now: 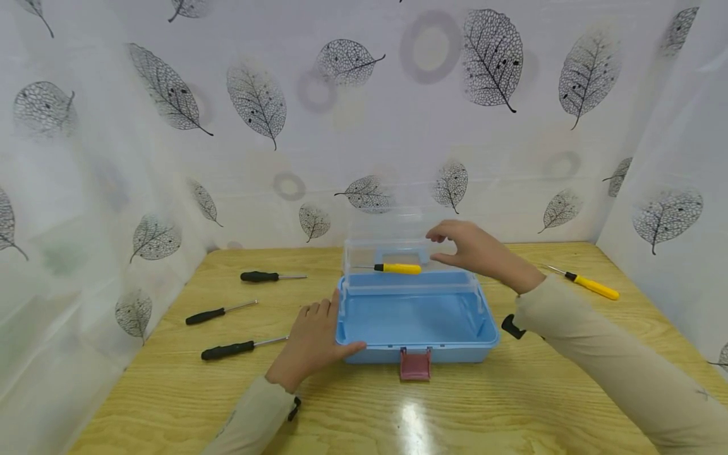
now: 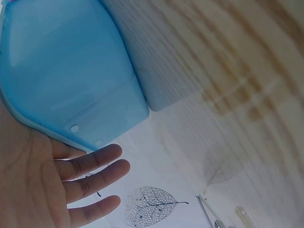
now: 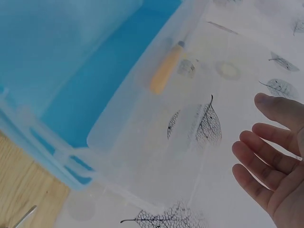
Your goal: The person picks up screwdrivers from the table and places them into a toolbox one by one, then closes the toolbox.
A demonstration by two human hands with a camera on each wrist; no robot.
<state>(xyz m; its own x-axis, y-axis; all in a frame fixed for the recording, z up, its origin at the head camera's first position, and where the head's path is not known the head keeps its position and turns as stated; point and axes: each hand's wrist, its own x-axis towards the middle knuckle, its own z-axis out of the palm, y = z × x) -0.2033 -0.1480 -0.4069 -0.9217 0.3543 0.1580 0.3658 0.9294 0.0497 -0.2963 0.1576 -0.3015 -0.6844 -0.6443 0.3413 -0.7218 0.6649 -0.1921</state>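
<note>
A light-blue plastic case (image 1: pixel 398 316) stands with its clear lid (image 1: pixel 364 249) raised at the back and its pink latch (image 1: pixel 416 366) hanging in front. My left hand (image 1: pixel 313 341) rests against the case's left side, thumb along the front rim; its fingers extend fairly straight in the left wrist view. My right hand (image 1: pixel 472 249) hovers by the lid's upper right, fingers loosely bent, nothing between them. A yellow-handled screwdriver (image 1: pixel 400 268) shows at the clear lid, left of that hand; whether it lies inside or behind the plastic, I cannot tell.
Several black-handled screwdrivers (image 1: pixel 227 350) lie on the wooden table (image 1: pixel 364 417) left of the case. Another yellow-handled screwdriver (image 1: pixel 594 287) is at the far right. A black piece (image 1: pixel 513 327) shows beneath the right sleeve. Leaf-patterned sheeting (image 1: pixel 364 126) encloses the back and sides.
</note>
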